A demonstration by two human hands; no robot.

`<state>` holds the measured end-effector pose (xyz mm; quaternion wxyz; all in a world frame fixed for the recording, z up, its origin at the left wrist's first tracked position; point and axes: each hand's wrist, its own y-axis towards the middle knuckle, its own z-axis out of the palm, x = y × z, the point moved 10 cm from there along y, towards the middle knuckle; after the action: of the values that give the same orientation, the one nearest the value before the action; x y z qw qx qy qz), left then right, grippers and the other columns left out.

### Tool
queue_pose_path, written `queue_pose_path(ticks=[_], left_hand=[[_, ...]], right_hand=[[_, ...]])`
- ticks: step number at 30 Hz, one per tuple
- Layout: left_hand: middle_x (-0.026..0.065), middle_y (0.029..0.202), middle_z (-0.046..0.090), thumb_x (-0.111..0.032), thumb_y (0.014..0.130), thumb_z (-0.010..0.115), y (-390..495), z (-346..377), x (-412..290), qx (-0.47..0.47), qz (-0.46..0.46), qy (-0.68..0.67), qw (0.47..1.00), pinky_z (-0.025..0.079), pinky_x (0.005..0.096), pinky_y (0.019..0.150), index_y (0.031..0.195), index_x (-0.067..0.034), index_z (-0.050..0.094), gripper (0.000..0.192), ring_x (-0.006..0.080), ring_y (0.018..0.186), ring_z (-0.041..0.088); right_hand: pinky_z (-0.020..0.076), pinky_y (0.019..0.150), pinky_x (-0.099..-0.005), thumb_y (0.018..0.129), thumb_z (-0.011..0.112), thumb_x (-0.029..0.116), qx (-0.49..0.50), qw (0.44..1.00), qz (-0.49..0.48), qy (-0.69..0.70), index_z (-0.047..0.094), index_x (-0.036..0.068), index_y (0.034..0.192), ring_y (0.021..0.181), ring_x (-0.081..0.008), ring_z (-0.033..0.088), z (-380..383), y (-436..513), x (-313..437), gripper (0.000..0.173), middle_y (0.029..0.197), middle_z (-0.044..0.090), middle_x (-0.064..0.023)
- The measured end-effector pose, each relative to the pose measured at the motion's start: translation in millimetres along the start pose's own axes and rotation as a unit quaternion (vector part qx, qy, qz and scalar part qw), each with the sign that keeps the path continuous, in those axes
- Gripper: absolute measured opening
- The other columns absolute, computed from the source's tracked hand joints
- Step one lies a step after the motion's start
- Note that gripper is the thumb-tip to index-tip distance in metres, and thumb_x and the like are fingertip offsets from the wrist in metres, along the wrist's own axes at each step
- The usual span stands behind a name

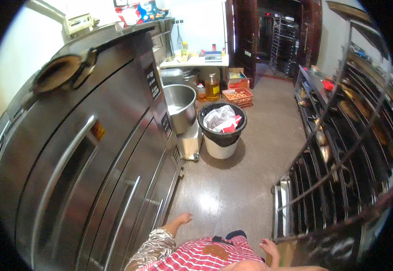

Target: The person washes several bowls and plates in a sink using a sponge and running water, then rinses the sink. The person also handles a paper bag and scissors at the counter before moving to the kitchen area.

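My left hand hangs over the tiled floor, beside the lower front of a stainless-steel deck oven. It holds nothing, its fingers loosely curled. A patterned sleeve cover is on that arm. Low on the right, my right hand is empty, with fingers bent and slightly apart. It is nearest the foot of a metal tray rack. A red checked apron with a brown patch spans the space between my arms. Neither hand visibly grips anything.
A lined waste bin stands ahead, beside a steel mixing bowl. Behind are an oil jug, a crate of eggs and a table bearing a scale. Shelving lines the right; a doorway opens beyond.
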<state>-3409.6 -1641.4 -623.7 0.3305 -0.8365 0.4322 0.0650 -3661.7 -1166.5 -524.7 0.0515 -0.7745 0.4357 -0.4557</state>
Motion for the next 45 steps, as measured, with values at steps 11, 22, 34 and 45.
queue_pose_path(ticks=[11, 22, 34, 45], left_hand=[[0.0174, 0.11, 0.068, -0.034, 0.09, 0.058, 365, -182, -145, -0.051, -0.024, -0.122, 0.991, 0.05, 0.0438, 0.089, 0.125, -0.004, 0.06, 0.046, 0.031, 0.103, 0.065], [0.0221, 0.104, 0.068, -0.032, 0.087, 0.06, 788, -317, -379, 0.169, 0.083, -0.144, 0.972, 0.05, 0.0424, 0.091, 0.118, -0.003, 0.063, 0.043, 0.0292, 0.098, 0.067], [0.021, 0.103, 0.068, -0.032, 0.087, 0.06, 899, -266, -874, 0.432, 0.447, 0.142, 0.77, 0.05, 0.043, 0.091, 0.115, -0.005, 0.064, 0.039, 0.0308, 0.1, 0.066], [0.02, 0.103, 0.068, -0.033, 0.088, 0.06, 877, -247, -858, 0.548, 0.485, 0.248, 0.635, 0.051, 0.0435, 0.09, 0.113, -0.008, 0.065, 0.036, 0.0323, 0.102, 0.065]], right_hand=[[0.0504, 0.087, -0.0419, 0.088, 0.061, 0.033, -0.026, 0.992, -0.003, -0.127, 0.058, 0.007, 0.127, 0.102, -0.0361, 0.064, -299, 407, 74, 0.047, 0.114, 0.065, -0.0211], [0.0428, 0.102, -0.0448, 0.09, 0.058, 0.021, -0.005, 0.963, -0.262, -0.064, 0.049, 0.004, 0.134, 0.119, -0.0357, 0.053, -458, 756, 348, 0.048, 0.129, 0.056, -0.0204], [0.0466, 0.085, -0.0493, 0.081, 0.069, 0.025, -0.434, 0.892, 0.064, 0.11, 0.059, 0.001, 0.111, 0.099, -0.0403, 0.059, -622, 764, 284, 0.04, 0.104, 0.063, -0.0208], [0.0471, 0.082, -0.0436, 0.09, 0.061, 0.033, -0.372, 0.917, 0.012, 0.14, 0.06, 0.002, 0.116, 0.095, -0.0314, 0.059, -700, 938, 278, 0.041, 0.105, 0.063, -0.0172]])
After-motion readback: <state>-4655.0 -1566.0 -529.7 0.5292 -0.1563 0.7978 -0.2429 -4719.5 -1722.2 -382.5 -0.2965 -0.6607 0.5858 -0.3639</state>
